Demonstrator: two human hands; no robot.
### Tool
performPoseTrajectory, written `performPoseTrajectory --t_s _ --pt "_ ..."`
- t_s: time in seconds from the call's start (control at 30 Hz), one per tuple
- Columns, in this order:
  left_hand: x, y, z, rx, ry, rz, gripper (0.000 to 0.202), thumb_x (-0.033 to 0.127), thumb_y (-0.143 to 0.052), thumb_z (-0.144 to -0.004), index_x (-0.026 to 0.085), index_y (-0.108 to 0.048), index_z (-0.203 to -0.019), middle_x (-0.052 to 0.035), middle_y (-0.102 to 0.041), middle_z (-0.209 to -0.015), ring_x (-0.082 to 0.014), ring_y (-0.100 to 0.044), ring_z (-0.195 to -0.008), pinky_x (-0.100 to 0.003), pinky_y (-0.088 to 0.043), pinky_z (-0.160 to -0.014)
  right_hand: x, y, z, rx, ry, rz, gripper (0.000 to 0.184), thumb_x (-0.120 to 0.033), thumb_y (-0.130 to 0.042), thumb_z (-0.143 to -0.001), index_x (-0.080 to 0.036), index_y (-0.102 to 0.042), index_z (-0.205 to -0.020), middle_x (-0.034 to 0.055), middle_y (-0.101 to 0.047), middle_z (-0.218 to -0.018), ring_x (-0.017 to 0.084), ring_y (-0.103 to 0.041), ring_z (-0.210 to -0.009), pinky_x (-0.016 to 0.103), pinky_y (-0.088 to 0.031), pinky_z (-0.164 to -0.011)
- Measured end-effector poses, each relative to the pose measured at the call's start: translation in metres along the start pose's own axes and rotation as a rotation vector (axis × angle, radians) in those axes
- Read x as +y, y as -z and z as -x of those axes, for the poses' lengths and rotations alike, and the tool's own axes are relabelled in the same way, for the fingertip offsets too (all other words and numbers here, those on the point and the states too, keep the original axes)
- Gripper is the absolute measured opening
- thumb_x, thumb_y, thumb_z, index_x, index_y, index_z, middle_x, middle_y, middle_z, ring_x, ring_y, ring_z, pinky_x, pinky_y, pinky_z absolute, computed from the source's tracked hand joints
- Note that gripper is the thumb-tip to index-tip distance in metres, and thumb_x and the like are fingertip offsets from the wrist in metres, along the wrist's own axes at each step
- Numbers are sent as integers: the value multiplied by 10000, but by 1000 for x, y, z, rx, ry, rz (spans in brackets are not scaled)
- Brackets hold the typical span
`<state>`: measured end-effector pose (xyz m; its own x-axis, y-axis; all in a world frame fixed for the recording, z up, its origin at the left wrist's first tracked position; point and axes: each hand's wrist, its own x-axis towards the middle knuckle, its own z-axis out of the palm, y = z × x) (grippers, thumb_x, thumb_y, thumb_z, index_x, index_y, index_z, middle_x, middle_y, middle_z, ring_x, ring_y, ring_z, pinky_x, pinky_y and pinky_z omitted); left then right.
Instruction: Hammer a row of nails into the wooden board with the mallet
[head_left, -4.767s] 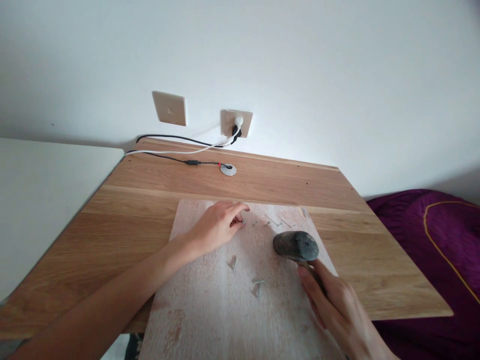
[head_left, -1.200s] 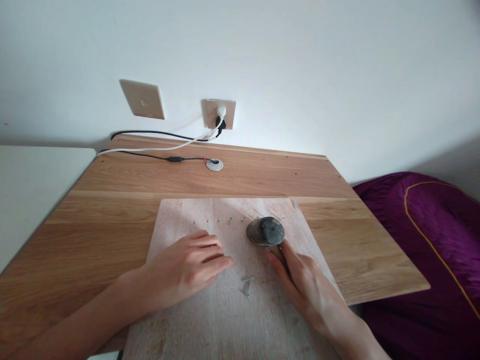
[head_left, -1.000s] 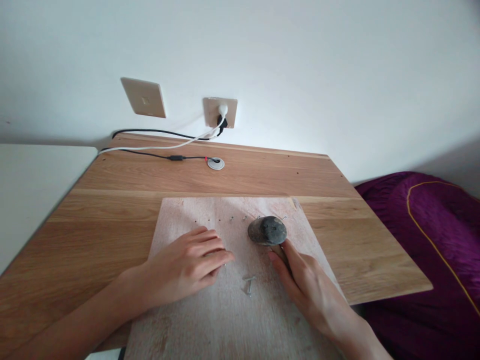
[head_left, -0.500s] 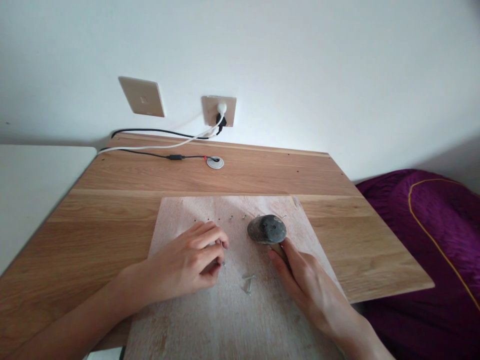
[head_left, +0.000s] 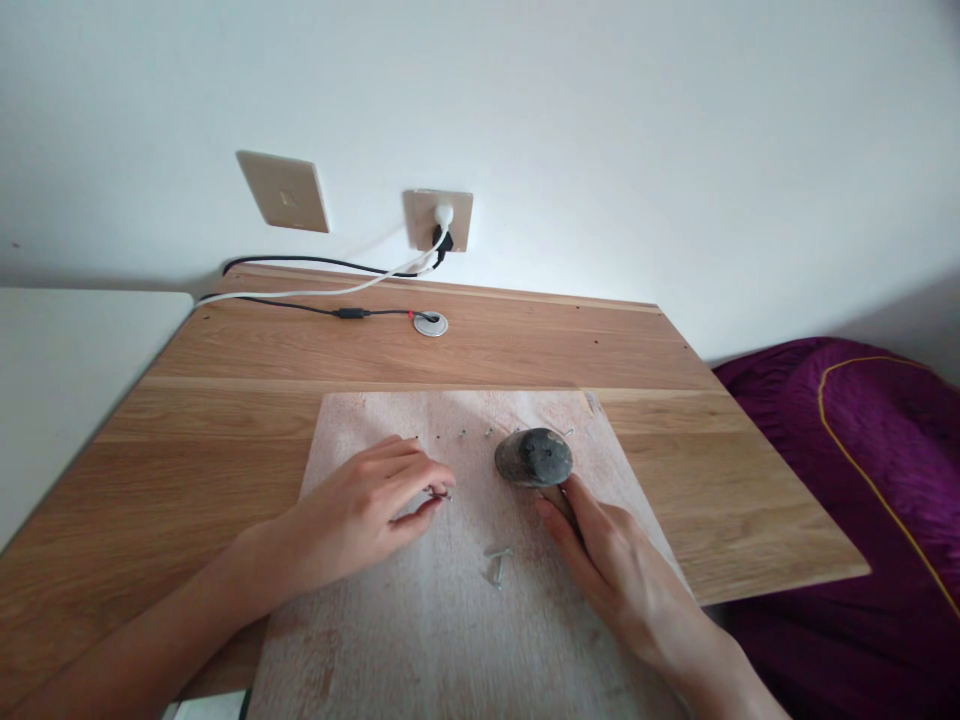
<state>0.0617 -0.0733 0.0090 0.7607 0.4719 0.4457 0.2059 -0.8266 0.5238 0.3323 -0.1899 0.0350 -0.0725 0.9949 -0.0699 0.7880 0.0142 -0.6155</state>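
A pale worn board [head_left: 450,640] lies on the wooden desk [head_left: 225,440]. My left hand [head_left: 360,510] rests on the board with thumb and fingers pinched on a small nail [head_left: 442,494]. My right hand [head_left: 615,570] grips the handle of a hammer whose dark rounded head [head_left: 534,457] sits on the board. A row of small nails [head_left: 472,434] stands in the board just beyond the hammer head. Two or three loose nails [head_left: 495,565] lie between my hands.
Black and white cables [head_left: 322,295] run from a wall socket [head_left: 439,220] along the desk's far edge to a round grommet [head_left: 431,323]. A purple cushion [head_left: 862,480] sits to the right of the desk. A white surface [head_left: 67,350] adjoins the left.
My left hand moved back from the nail row, lay flat on the board, then curled and pinched up a nail. The hammer head moved left to beside the row and stayed there.
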Motion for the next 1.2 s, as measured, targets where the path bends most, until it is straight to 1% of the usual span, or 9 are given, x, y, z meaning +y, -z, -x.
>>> performPoseTrajectory --t_s 0.07,0.13,0.27,0.33,0.53,0.67,0.8,1.03,1.2 --pt "-1 0 -1 41 19 -13 163 75 -615 -995 211 -647 -1078 -9 -738 -923 -180 -686 -878 -311 -525 -810 0 0 0 4 5 2 252 -417 -395 -1153 -269 -505 -981 -18 -657 -685 208 -617 -549 327 -364 -563" --pt "-3 1 -2 94 44 -23 142 95 -625 -1002 220 -670 -1051 -5 -746 -916 -180 -687 -875 -324 -525 -822 0 -1 1 5 11 1 243 -411 -396 -1151 -268 -505 -987 -15 -660 -694 210 -623 -561 327 -364 -569" --pt "-9 6 -4 187 162 -1 105 147 -659 -1003 228 -725 -995 0 -749 -915 -171 -692 -879 -320 -541 -844 1 -2 2 -2 5 -10 229 -406 -396 -1151 -266 -506 -1007 -18 -655 -698 216 -637 -588 329 -361 -580" --pt "-12 9 -5 209 227 41 84 170 -681 -989 228 -740 -982 1 -757 -917 -168 -703 -879 -312 -555 -848 2 -2 2 -7 0 -16 226 -406 -395 -1153 -268 -500 -1008 -17 -654 -712 218 -639 -601 332 -358 -592" --pt "-15 14 -16 204 321 39 63 212 -716 -958 241 -770 -942 3 -744 -937 -167 -700 -894 -308 -549 -858 3 -1 2 -34 -16 -47 231 -415 -385 -1161 -271 -488 -1013 -22 -643 -721 220 -633 -613 338 -346 -604" --pt "-19 11 -23 166 368 76 64 164 -724 -927 216 -760 -914 21 -764 -861 -148 -699 -794 -273 -555 -784 2 0 2 -25 4 -37 226 -407 -382 -1163 -267 -495 -1026 -13 -648 -741 222 -628 -616 345 -338 -609" --pt "-27 4 -23 162 392 121 56 169 -741 -914 200 -742 -867 29 -768 -800 -133 -694 -717 -247 -562 -723 2 0 1 -13 21 -36 220 -384 -380 -1163 -264 -498 -1022 -4 -666 -759 222 -642 -634 346 -347 -617" --pt "-33 -1 -19 163 377 71 84 152 -738 -932 215 -793 -937 -5 -800 -912 -159 -734 -831 -270 -552 -774 2 -1 2 -5 24 -38 231 -406 -397 -1161 -267 -503 -1010 -22 -652 -720 206 -622 -588 341 -341 -589" --pt "-35 -2 -24 154 368 70 81 139 -768 -918 212 -798 -902 -5 -769 -882 -162 -715 -828 -278 -532 -767 1 -1 1 6 41 -24 219 -389 -395 -1157 -269 -499 -1006 -18 -654 -718 206 -622 -578 342 -344 -580"
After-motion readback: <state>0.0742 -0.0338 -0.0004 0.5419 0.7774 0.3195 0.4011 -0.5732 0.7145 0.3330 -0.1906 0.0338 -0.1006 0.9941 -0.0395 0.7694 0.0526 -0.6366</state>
